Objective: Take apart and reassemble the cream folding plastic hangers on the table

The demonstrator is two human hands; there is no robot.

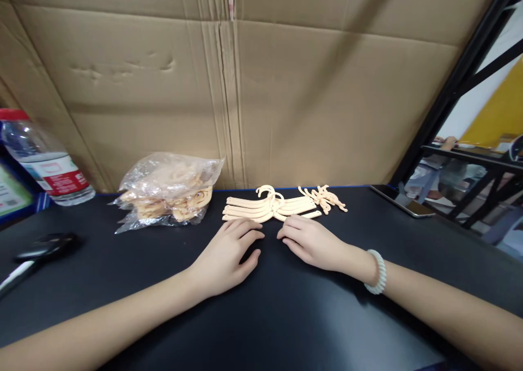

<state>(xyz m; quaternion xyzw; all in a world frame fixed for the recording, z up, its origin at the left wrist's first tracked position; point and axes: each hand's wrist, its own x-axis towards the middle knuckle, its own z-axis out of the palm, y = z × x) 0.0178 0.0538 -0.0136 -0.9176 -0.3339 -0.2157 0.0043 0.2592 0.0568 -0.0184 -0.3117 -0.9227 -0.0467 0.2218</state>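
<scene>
Several peach-coloured plastic hangers (pixel 250 210) lie in a neat overlapping stack on the black table, their hooks bunched near the middle. My left hand (pixel 229 257) rests palm down just in front of the stack's left half, fingers spread and holding nothing. In front of the right half lies my right hand (pixel 309 241), a pale coiled band round its wrist. Its fingers are loosely bent and apart, with nothing seen in them; whether the fingertips touch the lowest hanger I cannot tell. A small heap of loose peach plastic hooks (pixel 325 199) sits right behind the stack's right end.
A clear plastic bag (pixel 169 188) of more peach parts stands left of the hangers. Further left are a red-capped bottle (pixel 57 169) and a black object (pixel 47 247). A phone (pixel 402 201) lies at the right. Cardboard (pixel 318 98) walls off the back.
</scene>
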